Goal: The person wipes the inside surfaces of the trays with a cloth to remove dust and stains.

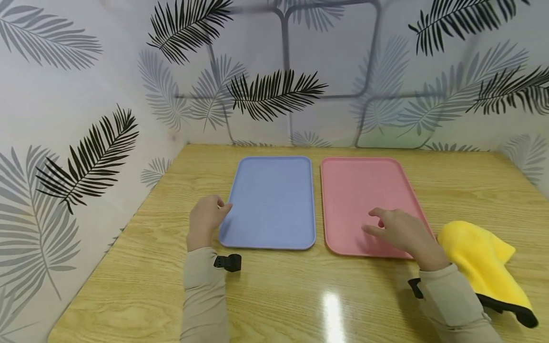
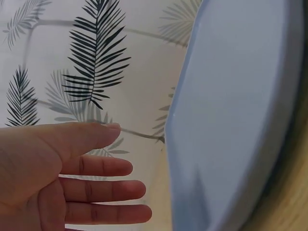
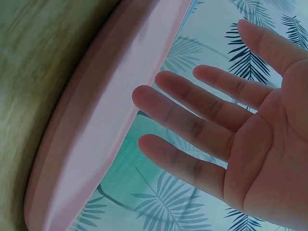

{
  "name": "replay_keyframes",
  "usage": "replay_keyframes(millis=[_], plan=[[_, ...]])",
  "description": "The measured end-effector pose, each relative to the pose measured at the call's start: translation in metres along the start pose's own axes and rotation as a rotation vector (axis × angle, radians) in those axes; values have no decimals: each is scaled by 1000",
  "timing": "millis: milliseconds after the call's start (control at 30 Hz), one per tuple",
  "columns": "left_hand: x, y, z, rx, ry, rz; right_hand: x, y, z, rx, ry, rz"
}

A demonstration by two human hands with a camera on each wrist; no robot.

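Observation:
A blue tray and a pink tray lie side by side on the wooden table. My left hand is at the blue tray's left edge; the left wrist view shows its fingers straight and holding nothing. Over the lower right part of the pink tray is my right hand. In the right wrist view its fingers are spread with nothing between them. The bare surfaces of both trays show in the head view.
To the right of my right forearm lies a yellow cloth item with a black edge. A leaf-patterned curtain hangs behind the wooden table and along its left side.

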State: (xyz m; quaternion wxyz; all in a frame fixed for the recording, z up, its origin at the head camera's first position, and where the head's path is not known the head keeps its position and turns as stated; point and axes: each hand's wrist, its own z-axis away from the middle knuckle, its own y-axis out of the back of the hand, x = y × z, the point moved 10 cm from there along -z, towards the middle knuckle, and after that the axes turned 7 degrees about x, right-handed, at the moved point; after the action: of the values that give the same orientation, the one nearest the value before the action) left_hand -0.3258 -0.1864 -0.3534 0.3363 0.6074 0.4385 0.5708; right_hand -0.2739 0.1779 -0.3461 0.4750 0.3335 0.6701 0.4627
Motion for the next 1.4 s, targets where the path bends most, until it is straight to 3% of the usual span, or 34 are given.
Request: replay_keyframes(millis=[267,600,900,1167,1300,1400], plan=[[-12,-20,1,-110,66,38,0,2,0,14,6,1],[-16,-37,2,-129,44,41,0,-1,0,2,11,7],[-15,-39,0,-99,29,44,1,-4,0,-9,2,8],[-21,-48,-2,-149,107,147,1,-6,0,-11,5,-3],[-32,-62,-10,-148,131,181,0,-6,0,-11,10,-4],[-38,-72,-20,-106,93,198,-1,-7,0,-15,15,-3]])
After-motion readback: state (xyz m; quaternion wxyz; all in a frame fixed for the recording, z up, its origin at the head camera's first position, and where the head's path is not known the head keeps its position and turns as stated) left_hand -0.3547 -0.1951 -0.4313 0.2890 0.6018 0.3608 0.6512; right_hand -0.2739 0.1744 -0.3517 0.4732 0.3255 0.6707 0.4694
